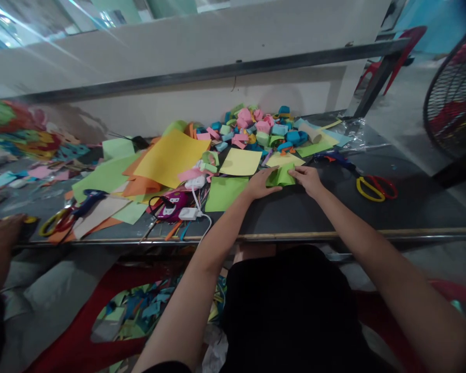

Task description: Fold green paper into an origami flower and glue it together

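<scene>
A bright green sheet of paper [285,175], partly folded up, is between my two hands at the front middle of the table. My left hand [261,185] holds its left side, fingers behind and thumb along the near edge. At its right side my right hand [307,178] pinches the paper between thumb and fingertips. A flat green sheet [225,194] lies just left of my left hand. Pale yellow sheets [241,162] rest behind it. To the right are scissors [370,189] with yellow and red handles.
Small folded colored paper pieces [262,127] are heaped against the wall. A purple power strip [173,206] with white plugs and large colored sheets [173,158] lie left. Another person's hand [2,233] is at far left, near more scissors [58,220]. A fan [456,98] stands right.
</scene>
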Motion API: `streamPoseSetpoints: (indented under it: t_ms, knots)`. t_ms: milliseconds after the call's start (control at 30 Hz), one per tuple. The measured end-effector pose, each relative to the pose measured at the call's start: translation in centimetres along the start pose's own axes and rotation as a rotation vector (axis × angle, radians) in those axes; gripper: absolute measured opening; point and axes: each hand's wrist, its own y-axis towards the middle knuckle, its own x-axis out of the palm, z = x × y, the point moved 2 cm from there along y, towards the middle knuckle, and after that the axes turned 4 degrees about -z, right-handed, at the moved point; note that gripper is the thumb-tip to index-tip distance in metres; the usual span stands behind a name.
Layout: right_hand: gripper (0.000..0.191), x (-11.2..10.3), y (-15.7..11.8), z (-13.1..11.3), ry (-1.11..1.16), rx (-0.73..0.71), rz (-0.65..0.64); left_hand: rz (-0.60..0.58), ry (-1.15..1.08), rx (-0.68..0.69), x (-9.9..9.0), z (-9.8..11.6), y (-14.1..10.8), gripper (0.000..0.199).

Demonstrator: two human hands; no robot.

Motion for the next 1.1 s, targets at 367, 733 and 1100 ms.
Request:
streamPoseSetpoints:
  t_ms: [367, 733, 1100]
  knots:
    - [0.074, -0.2, 0.2, 0.1, 0.027, 0.013, -0.056, 0.241, -0.106, -0.044, -0.7, -1.5, 0.0, 0.03]
    - [0.061, -0.1, 0.5, 1.1, 0.022, -0.023, -0.23, 0.508, -0.243, -0.11, -0.4, -3.1, 0.0, 0.06]
    - [0.06, -1.3, 1.6, 2.3, -0.004, 0.041, 0.124, 0.46, -0.531, -0.209, 0.5, -2.7, 0.1, 0.067]
